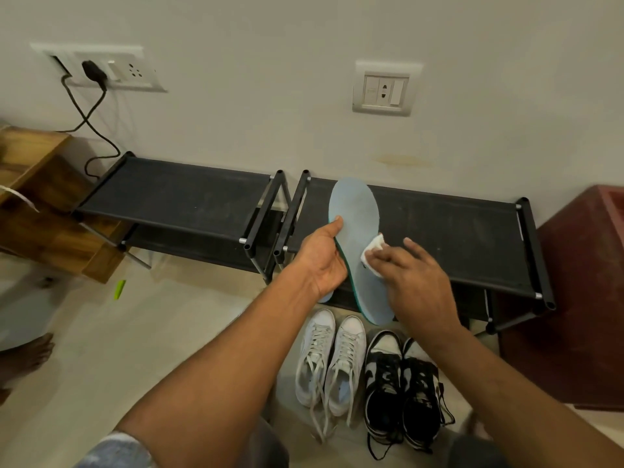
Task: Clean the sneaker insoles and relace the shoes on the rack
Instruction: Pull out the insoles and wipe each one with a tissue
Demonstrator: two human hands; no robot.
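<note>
Insole (pixel 358 217): pale blue with a green rim, held in the air above the right-hand shoe rack (pixel 466 231). Its long axis runs almost straight away from the person. The broad, rounded toe end points toward the wall, and the narrower heel end points back and slightly right, over the rack's front edge. The upper face is turned toward the camera.

Left hand (pixel 322 261): grips the insole's left edge at mid-length, with the thumb on the upper face and the fingers curled behind.

Right hand (pixel 417 282): fingers nearly straight and spread, pressing a folded white wipe (pixel 373 249) flat against the insole's right side, just below mid-length.

A second pale blue edge shows below the left wrist; what it is cannot be told.

On the floor, directly below the insole, stand a pair of white sneakers (pixel 329 359) with loose laces. Touching them on the right is a pair of black-and-white sneakers (pixel 401 383). All toes point toward the rack. Any lettering on the shoes is too small to read.

A left-hand shoe rack (pixel 175 197) stands just beside the first. A wall socket (pixel 383 89) is above the racks and a plugged-in charger (pixel 94 70) at upper left. A wooden shelf (pixel 37 204) is at left and a dark red cabinet (pixel 580 298) at right.
</note>
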